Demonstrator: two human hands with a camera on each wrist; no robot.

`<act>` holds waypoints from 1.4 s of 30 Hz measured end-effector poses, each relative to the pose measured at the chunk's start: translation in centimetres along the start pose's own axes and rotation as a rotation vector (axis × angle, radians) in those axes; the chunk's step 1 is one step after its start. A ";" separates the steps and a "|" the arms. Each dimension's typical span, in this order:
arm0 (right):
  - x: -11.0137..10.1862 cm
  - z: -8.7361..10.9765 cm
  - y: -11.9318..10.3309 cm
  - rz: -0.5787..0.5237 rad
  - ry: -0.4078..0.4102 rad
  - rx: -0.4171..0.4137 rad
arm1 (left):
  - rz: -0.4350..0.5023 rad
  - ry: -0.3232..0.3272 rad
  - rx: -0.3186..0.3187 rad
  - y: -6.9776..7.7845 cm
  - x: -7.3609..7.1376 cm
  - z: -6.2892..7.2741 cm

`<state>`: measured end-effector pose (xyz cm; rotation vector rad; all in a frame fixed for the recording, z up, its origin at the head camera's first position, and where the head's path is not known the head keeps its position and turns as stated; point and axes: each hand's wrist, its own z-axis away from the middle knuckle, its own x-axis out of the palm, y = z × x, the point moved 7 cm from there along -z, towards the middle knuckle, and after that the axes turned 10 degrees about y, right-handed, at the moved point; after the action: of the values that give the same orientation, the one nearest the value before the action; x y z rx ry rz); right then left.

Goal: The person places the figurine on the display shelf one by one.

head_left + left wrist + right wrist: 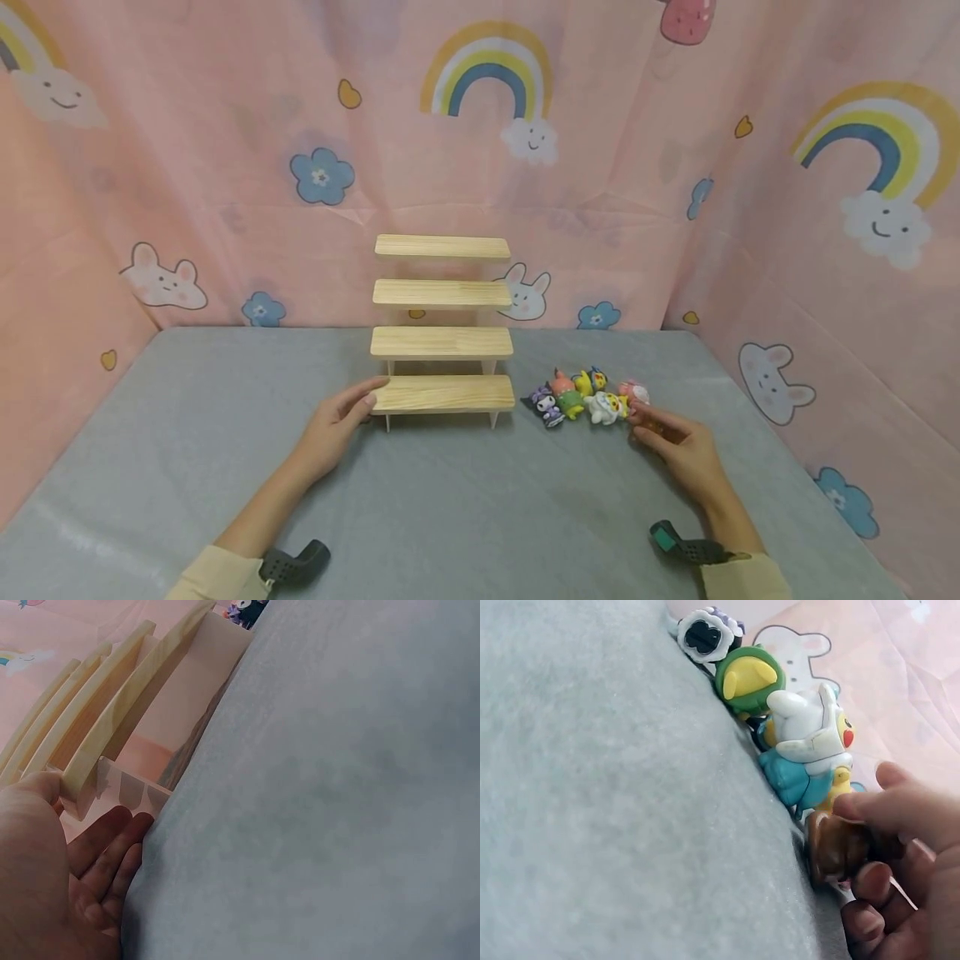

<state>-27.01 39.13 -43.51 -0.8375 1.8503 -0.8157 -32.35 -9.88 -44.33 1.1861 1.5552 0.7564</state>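
Head cam: R fingers [667, 419] round brown fig. [832, 851], L fingers [367, 387] round bottom shelf [444, 393] end.

Pink curtain [420, 175], printed rainbows [486, 50], rabbits [165, 285], blue flowers [321, 177]; behind grey tabletop [480, 508].

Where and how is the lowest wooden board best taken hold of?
Probably by its left end, from the left, where the left hand holds it. A thumb above with fingers below should work: the lowest board is flat and thin, and that end juts out past its leg, leaving room beneath. Toys lie beyond the right end.
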 end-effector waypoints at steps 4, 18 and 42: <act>0.0 0.2 -0.1 -0.057 -0.069 0.028 | -0.003 0.000 -0.004 -0.1 0.1 0.1; 0.6 0.3 0.5 -0.168 -0.195 0.079 | -0.008 0.001 -0.011 -0.2 0.2 0.3; 0.9 0.0 0.1 -0.080 -0.177 0.032 | 0.007 0.002 -0.005 -0.1 0.1 -0.1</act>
<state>-27.34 38.48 -43.97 -0.9380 1.6536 -0.7921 -32.53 -9.87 -44.44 1.1880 1.5511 0.7651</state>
